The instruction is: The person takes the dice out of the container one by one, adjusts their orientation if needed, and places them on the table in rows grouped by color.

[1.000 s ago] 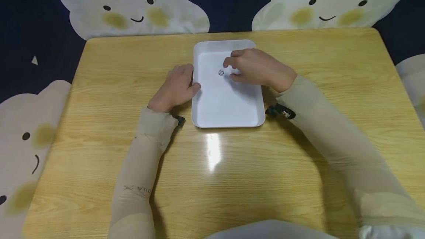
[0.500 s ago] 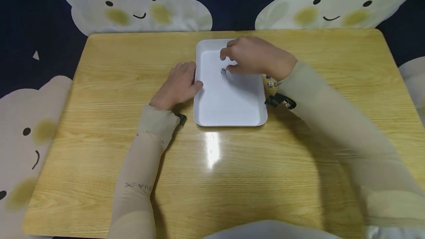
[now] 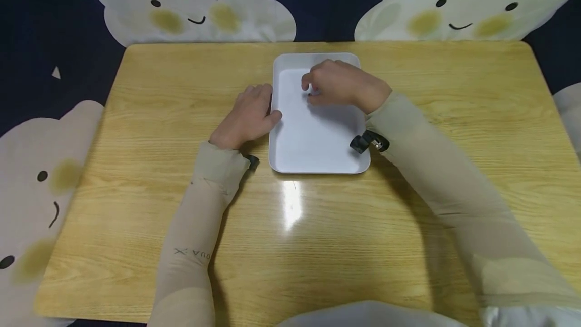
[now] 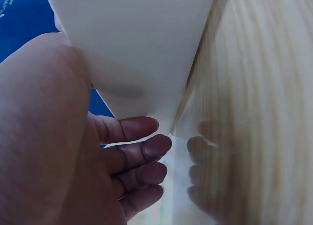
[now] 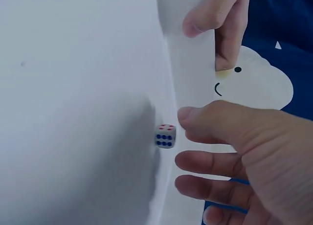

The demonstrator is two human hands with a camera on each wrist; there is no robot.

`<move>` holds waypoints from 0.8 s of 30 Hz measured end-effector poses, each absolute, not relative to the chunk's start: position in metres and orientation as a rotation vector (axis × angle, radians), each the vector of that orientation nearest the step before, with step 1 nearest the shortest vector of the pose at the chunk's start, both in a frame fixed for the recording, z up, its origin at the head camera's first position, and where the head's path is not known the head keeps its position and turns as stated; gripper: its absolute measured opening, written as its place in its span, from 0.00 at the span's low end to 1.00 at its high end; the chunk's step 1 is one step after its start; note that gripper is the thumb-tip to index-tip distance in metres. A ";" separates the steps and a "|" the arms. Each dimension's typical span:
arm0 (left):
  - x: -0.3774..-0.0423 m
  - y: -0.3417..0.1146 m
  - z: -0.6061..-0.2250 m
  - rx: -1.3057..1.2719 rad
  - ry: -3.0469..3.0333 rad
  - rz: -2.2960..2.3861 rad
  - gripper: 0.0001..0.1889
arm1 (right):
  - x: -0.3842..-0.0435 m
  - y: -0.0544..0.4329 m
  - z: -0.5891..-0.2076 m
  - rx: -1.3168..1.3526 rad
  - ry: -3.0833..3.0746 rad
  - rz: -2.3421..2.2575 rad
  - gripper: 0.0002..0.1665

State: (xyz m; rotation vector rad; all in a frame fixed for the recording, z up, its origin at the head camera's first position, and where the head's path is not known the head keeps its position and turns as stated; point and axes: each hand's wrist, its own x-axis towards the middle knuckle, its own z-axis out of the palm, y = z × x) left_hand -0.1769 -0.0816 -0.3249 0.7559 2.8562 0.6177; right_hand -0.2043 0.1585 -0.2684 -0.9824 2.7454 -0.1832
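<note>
A white rectangular tray (image 3: pixel 313 148) lies on the wooden table, and a person's left hand (image 3: pixel 247 117) holds its left side. That hand's thumb laps over the rim onto the inner side, while the other fingers lie along the outer wall, as the left wrist view shows on the tray wall (image 4: pixel 132 49). Over the tray's upper half hovers the right hand (image 3: pixel 340 85). In the right wrist view a white die (image 5: pixel 165 136) with red and blue dots sits just off its thumb and index fingertips, which stand apart. From the head view, the right hand covers most of the die.
The wooden table (image 3: pixel 181 115) stretches out around the tray. Small black wrist cameras (image 3: pixel 369 141) sit at both cuffs; the right one hangs over the tray's right edge. Behind the table hangs dark blue cloth (image 3: pixel 324 4) with cloud faces.
The right hand has come down over the die, hiding it in the head view. Two small dice right of the tray, visible half a second ago, are now behind the right arm. The left hand stays put.
</note>
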 end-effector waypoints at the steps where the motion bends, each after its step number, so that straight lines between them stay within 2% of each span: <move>1: -0.177 -0.081 -0.324 0.758 2.856 0.617 0.17 | -0.204 0.159 -0.270 -0.974 2.744 -0.186 0.19; 24: -0.173 -0.083 -0.322 0.758 2.855 0.607 0.17 | -0.202 0.160 -0.288 -1.046 2.757 -0.214 0.12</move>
